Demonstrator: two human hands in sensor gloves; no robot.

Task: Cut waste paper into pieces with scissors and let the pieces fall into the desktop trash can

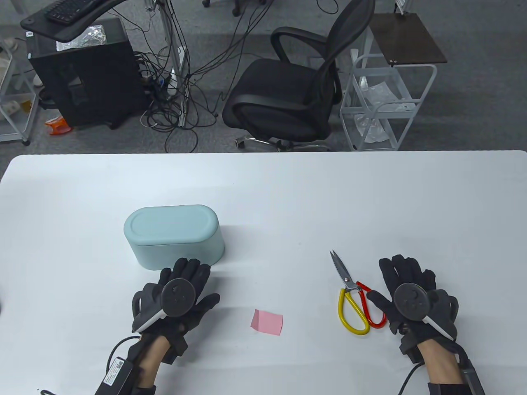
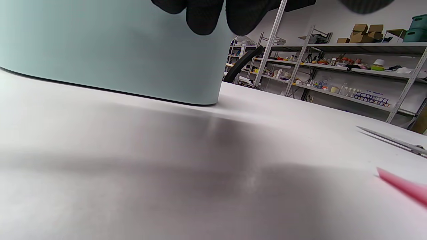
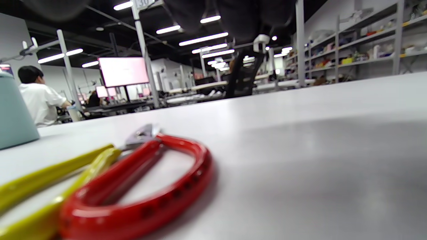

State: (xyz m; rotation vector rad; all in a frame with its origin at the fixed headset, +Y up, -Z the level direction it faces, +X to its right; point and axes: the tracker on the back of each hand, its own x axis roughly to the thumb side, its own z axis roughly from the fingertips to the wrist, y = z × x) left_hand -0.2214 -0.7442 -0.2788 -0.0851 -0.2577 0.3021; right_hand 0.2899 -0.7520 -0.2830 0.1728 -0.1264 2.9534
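A pale green oval trash can (image 1: 174,235) with its lid down stands on the white table (image 1: 288,197); its wall (image 2: 110,50) fills the left wrist view. A pink slip of paper (image 1: 267,322) lies flat between the hands, and its corner (image 2: 405,186) shows at the right edge. Scissors (image 1: 353,297) with one yellow and one red handle lie blades shut, tips pointing away. My left hand (image 1: 181,294) rests flat, fingers straight, fingertips (image 2: 204,18) close to the can's near wall. My right hand (image 1: 405,292) lies flat beside the scissors, thumb over the red handle (image 3: 143,193).
Beyond the table's far edge stand a black office chair (image 1: 296,90), a white wire cart (image 1: 387,103) and a black cabinet (image 1: 82,74) with tangled cables. Shelving and a seated person appear in the wrist views.
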